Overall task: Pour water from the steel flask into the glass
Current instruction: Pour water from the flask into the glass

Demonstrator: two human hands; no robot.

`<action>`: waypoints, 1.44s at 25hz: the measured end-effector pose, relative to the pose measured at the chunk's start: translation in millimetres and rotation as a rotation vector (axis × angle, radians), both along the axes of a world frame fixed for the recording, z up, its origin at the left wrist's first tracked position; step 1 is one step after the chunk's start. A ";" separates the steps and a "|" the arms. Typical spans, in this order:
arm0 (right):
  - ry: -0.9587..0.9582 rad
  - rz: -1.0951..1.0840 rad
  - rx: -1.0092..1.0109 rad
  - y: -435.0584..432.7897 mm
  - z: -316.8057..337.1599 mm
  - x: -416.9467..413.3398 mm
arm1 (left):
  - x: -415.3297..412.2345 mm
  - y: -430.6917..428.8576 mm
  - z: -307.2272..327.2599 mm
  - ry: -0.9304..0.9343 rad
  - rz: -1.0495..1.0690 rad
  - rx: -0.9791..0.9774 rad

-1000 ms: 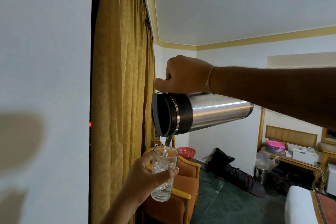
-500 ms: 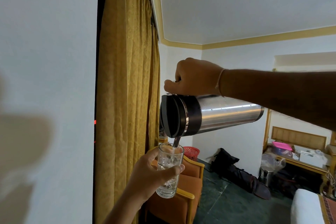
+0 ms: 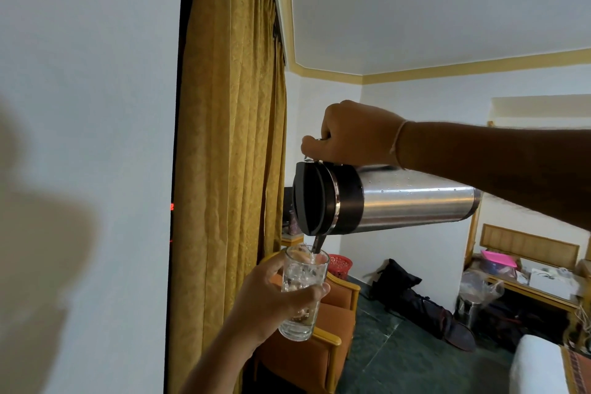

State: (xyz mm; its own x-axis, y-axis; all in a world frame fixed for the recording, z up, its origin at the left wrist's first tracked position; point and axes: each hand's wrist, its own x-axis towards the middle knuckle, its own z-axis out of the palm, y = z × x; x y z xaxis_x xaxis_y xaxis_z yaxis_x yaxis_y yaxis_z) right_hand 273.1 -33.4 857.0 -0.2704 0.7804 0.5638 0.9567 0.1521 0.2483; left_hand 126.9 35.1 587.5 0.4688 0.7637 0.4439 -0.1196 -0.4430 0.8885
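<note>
Right hand [image 3: 355, 134] grips the tipped steel flask [image 3: 399, 201], left hand [image 3: 275, 301] the glass [image 3: 303, 281] — gold curtain [image 3: 230, 169], white walls.

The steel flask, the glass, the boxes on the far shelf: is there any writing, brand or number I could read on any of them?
None can be read.
Steel flask: bare metal with droplets and a black lid, no label visible.
Glass: clear, no print.
White box on the far shelf: dark marks, too small and blurred to read.
Red glow beside the curtain: possibly a lit display, mostly hidden, unreadable.
</note>
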 end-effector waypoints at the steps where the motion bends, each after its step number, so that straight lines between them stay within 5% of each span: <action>1: 0.015 -0.004 0.001 1.0 -1.2 2.0 | 0.3 -0.2 -0.8 -0.003 0.004 0.002; 20: 0.190 -0.059 -0.036 16.8 -8.2 34.1 | 5.1 14.3 -3.1 0.023 0.044 0.023; 27: 0.650 -0.031 -0.106 10.3 -35.3 62.4 | 3.8 18.8 -3.4 0.004 0.076 0.054; 36: 1.680 0.101 -0.097 -39.7 -160.1 124.3 | -21.7 26.2 -33.3 0.224 0.177 0.186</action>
State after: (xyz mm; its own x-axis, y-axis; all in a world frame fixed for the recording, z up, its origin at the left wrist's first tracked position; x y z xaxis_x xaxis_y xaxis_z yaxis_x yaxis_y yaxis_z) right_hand 397.4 -73.1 696.9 0.4896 0.8453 0.2138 0.1202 0.1774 -0.9768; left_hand 105.1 61.3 554.2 0.4384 0.7574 0.4840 0.1628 -0.5965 0.7860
